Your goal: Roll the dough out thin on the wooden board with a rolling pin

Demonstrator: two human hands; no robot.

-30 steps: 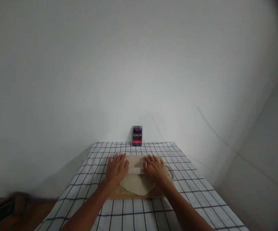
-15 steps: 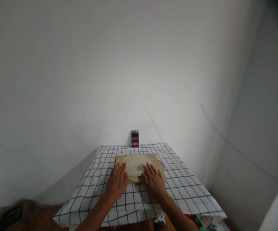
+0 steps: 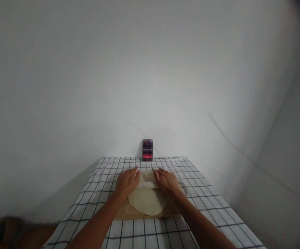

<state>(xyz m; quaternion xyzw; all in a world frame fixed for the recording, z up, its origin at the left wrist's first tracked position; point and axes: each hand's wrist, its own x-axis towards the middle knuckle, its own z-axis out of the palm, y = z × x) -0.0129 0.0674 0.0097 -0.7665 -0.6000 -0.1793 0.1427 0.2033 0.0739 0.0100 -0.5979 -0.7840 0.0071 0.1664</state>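
Note:
A pale rolling pin [image 3: 147, 185] lies crosswise on a thin, roughly round sheet of dough [image 3: 148, 201]. The dough rests on a wooden board [image 3: 129, 216]. Over the pin's left end is my left hand [image 3: 127, 180], palm down, its fingers stretched forward past the pin. My right hand [image 3: 166, 180] presses on the other end the same way, fingers extended and not wrapped round it. Both pin ends are hidden under the hands. Part of the dough's far side shows between the fingers.
A white cloth with black grid lines [image 3: 93, 204] covers the table. Upright at its far edge, against the white wall [image 3: 150, 86], stands a small dark pixelated object [image 3: 147, 150]. A loop-shaped thing [image 3: 184, 188] sits at the board's right side.
Both hands have moved forward with the rolling pin, from the dough's near part towards its far part. The near dough is now uncovered. The camera view has also shifted slightly.

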